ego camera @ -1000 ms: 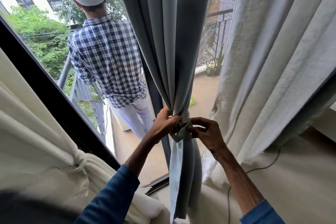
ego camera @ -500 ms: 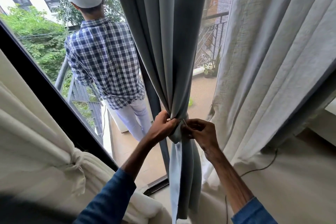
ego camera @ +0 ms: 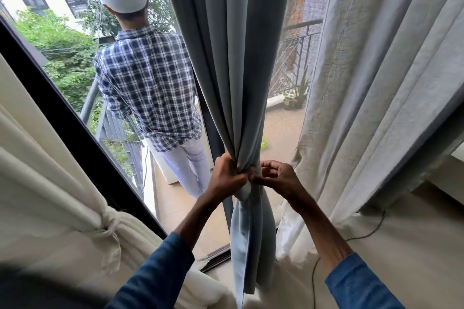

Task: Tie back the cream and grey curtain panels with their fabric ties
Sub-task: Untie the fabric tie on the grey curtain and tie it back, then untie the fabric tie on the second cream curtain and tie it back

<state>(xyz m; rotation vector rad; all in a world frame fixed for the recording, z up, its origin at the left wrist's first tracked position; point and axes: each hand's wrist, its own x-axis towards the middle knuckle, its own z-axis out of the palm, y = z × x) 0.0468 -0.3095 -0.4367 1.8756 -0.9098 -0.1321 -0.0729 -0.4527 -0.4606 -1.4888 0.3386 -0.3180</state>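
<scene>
A grey curtain panel point(ego camera: 233, 63) hangs in the middle, gathered into a narrow bunch at hand height. A grey fabric tie point(ego camera: 247, 187) wraps that bunch. My left hand point(ego camera: 227, 177) grips the bunch and the tie from the left. My right hand point(ego camera: 278, 178) pinches the tie's end from the right, fingers curled. A cream curtain panel point(ego camera: 50, 198) at the lower left is bunched and held by a knotted cream tie point(ego camera: 108, 231). Another pale curtain panel point(ego camera: 381, 88) hangs loose on the right.
A black window frame point(ego camera: 65, 118) runs diagonally at the left. Beyond the glass a person in a checked shirt point(ego camera: 148, 85) with a white headset stands on a balcony by a railing point(ego camera: 293, 57). A thin black cable point(ego camera: 361, 236) crosses the lower right.
Both hands have stayed at the tie and moved a little closer together. My right fingers have shifted on the tie's end. The view has tilted slightly.
</scene>
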